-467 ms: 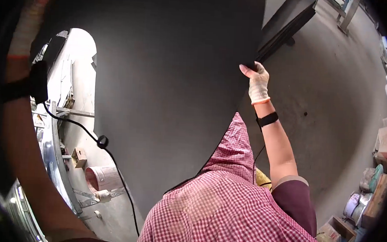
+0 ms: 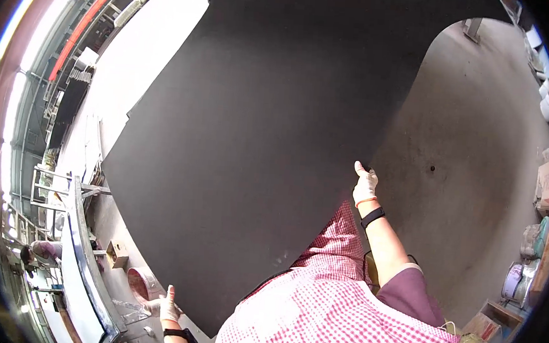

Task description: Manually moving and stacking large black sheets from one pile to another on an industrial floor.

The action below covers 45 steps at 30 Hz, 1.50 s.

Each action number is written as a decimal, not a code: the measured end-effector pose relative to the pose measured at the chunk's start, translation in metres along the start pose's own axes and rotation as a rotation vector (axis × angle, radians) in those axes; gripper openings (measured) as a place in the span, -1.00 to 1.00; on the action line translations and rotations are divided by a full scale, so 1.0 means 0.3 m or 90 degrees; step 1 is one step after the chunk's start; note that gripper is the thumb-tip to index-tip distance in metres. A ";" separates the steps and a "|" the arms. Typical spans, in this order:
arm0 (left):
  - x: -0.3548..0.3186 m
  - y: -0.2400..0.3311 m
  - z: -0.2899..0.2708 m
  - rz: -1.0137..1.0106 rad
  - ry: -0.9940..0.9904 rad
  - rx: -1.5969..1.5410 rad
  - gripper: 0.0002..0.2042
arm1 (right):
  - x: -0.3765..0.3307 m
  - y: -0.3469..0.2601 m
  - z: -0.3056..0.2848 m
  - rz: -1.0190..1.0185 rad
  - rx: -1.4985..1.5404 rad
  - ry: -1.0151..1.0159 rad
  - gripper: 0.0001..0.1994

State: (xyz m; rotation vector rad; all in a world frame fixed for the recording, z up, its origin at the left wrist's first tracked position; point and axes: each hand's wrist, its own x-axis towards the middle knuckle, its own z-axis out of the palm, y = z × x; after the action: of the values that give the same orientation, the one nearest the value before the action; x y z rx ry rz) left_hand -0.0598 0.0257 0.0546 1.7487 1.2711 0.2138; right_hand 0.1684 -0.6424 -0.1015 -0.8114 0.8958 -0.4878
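A big matte black sheet point(image 2: 258, 126) fills the middle of the view, stretching from close to my body up past the top edge. My right hand point(image 2: 366, 184), in a pale glove with bare fingertips, grips its right edge, thumb on the near face and fingers partly hidden behind. At the lower left edge is my left hand point(image 2: 170, 308), gloved alike. Its thumb points up and its other fingers go partly out of sight at the edge. Dark bands circle both wrists. The sheet's near edge lies against my red-and-white checked apron point(image 2: 335, 307).
A pale bench point(image 2: 83, 273) with a metal frame runs along the left. Near it on the floor are a pinkish bucket point(image 2: 143, 284) and a small box point(image 2: 117, 254). Boxes and wrapped rolls point(image 2: 514, 280) line the right side. Another person point(image 2: 46, 252) is at far left.
My left hand has come down from the upper left to the lower left edge of the sheet. The sheet has swung and tilted, its top now reaching further right. My right hand has lowered with it.
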 end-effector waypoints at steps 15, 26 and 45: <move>0.057 0.292 0.662 0.082 -0.216 -0.328 -0.38 | 0.376 -0.047 0.443 -0.066 -0.270 -0.048 -0.72; 0.157 0.355 1.038 0.179 -0.309 -0.209 -0.30 | -0.203 0.074 0.457 0.596 -0.296 -0.450 -0.72; 0.459 -0.216 -0.392 0.072 0.353 -0.736 0.13 | -0.913 0.215 0.636 0.550 -0.927 -0.805 -0.42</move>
State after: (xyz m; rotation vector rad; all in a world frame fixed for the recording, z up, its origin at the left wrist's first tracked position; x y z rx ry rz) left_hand -0.1119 0.2078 0.0214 0.7448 1.0360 1.2828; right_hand 0.1801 -0.3393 0.0522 -1.5546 0.1515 1.5198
